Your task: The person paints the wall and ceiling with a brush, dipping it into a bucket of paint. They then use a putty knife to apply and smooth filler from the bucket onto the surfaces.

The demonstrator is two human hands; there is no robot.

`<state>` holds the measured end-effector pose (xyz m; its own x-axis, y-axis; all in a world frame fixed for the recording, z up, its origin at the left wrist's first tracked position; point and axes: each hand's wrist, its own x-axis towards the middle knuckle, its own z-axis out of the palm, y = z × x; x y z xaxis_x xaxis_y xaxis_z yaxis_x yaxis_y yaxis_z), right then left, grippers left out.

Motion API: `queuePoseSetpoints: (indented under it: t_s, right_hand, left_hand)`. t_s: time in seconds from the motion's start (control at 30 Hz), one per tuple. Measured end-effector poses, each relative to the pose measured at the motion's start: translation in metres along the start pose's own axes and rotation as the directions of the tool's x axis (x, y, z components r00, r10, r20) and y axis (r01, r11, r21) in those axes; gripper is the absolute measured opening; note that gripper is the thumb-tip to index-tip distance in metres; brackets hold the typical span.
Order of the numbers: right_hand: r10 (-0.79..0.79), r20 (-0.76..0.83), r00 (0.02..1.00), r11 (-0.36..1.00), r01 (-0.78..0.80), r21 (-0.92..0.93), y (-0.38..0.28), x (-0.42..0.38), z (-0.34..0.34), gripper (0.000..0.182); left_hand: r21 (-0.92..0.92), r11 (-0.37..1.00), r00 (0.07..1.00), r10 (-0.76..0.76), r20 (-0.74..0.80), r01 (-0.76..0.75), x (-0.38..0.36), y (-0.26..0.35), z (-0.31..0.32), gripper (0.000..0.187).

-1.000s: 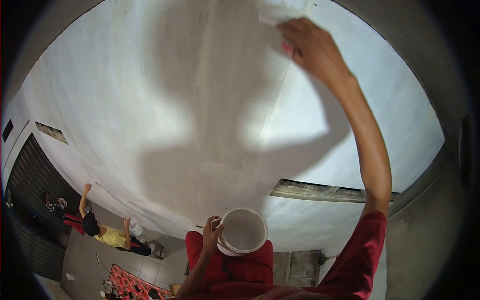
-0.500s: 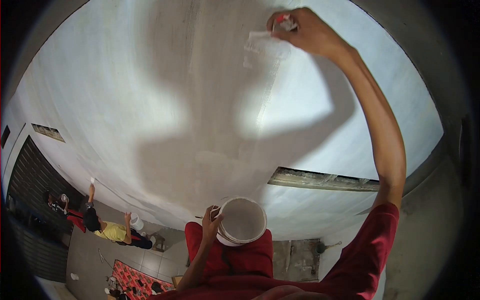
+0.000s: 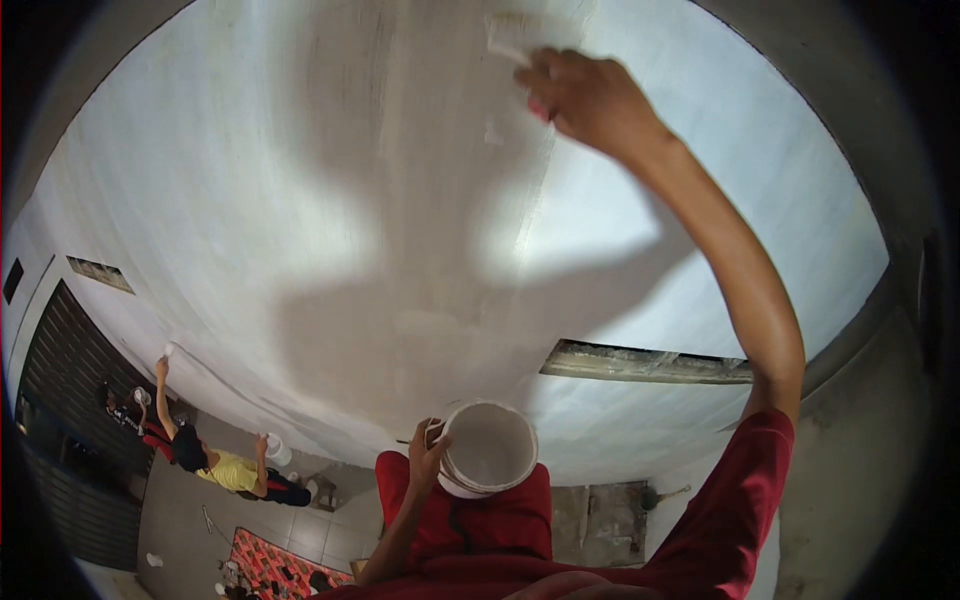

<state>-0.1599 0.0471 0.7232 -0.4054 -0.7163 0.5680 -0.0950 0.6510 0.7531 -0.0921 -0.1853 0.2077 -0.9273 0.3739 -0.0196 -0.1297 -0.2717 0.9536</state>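
Observation:
My right hand (image 3: 595, 105), at the top of the view, is closed around a paintbrush (image 3: 508, 46) held up against the wall (image 3: 600, 220). The brush head is pale and slightly blurred, and a bit of red shows by my fingers. Low in the middle, my left hand (image 3: 427, 455) grips the side of a white bucket (image 3: 462, 487) at its rim. The bucket is in front of my red-clothed legs, with pale grey-white liquid inside. My shadow covers much of the wall before me.
A long slot-like opening (image 3: 650, 362) breaks the wall at right. Lower left, a person in a yellow shirt (image 3: 232, 470) reaches to the wall beside a white bucket (image 3: 279, 449); another person (image 3: 155, 430) is beyond. A red patterned mat (image 3: 270, 565) and a small stool (image 3: 325, 494) are on the floor.
My right hand has turned and moved lower, while the brush head has swung upward along the wall. My left hand still holds the bucket. The person in yellow has shifted an arm slightly.

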Motion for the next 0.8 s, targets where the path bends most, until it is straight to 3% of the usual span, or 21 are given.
queuePoseSetpoints:
  t_s: [0.03, 0.07, 0.2, 0.23, 0.37, 0.57, 0.67, 0.73, 0.77, 0.8]
  right_hand:
    - [-0.007, 0.007, 1.0, 1.0, 0.007, -0.026, -0.01, -0.005, -0.002, 0.011]
    - [0.061, 0.134, 0.989, 0.998, -0.065, 0.022, -0.015, -0.003, -0.016, 0.012]
    - [0.111, -0.137, 0.984, 0.994, -0.108, 0.034, 0.007, 0.021, -0.04, 0.019]
    - [0.164, -0.012, 0.986, 0.985, -0.165, -0.056, 0.015, 0.026, -0.047, 0.032]
    - [-0.019, -0.215, 0.976, 0.992, -0.008, -0.126, 0.045, 0.039, -0.036, 0.025]
    - [0.098, -0.029, 0.995, 0.98, -0.101, -0.173, 0.044, 0.052, -0.033, 0.024]
    - [0.166, 0.023, 0.986, 0.983, -0.164, -0.084, 0.028, 0.033, -0.021, 0.033]
    - [0.182, 0.149, 0.972, 0.983, -0.186, 0.01, 0.003, 0.019, -0.023, 0.033]
    - [0.172, 0.23, 0.958, 0.98, -0.191, 0.064, -0.009, 0.011, -0.026, 0.029]
    - [0.115, 0.147, 0.982, 0.982, -0.135, 0.132, -0.02, 0.003, -0.024, 0.014]
  left_hand:
    - [0.032, 0.999, 1.0, 0.014, -0.015, -0.014, 0.001, -0.005, -0.001, 0.052]
    - [0.017, 1.0, 1.0, 0.016, -0.013, -0.016, 0.002, -0.005, 0.0, 0.052]
    - [-0.024, 1.0, 1.0, 0.001, 0.002, -0.001, 0.002, -0.002, -0.001, 0.053]
    - [-0.007, 1.0, 1.0, 0.003, 0.002, -0.003, 0.001, 0.0, 0.0, 0.053]
    - [0.003, 1.0, 1.0, 0.007, -0.016, -0.007, 0.0, 0.001, 0.0, 0.052]
    - [0.004, 1.0, 1.0, 0.011, -0.011, -0.011, -0.001, 0.0, -0.002, 0.053]
    - [-0.029, 1.0, 1.0, -0.008, -0.01, 0.007, 0.001, -0.003, -0.003, 0.054]
    - [-0.031, 1.0, 1.0, -0.006, -0.024, 0.005, 0.002, -0.005, -0.004, 0.054]
    - [-0.037, 0.999, 1.0, -0.008, -0.03, 0.007, 0.001, -0.007, -0.003, 0.054]
    - [-0.036, 0.999, 1.0, -0.008, -0.03, 0.007, -0.001, -0.006, 0.0, 0.054]
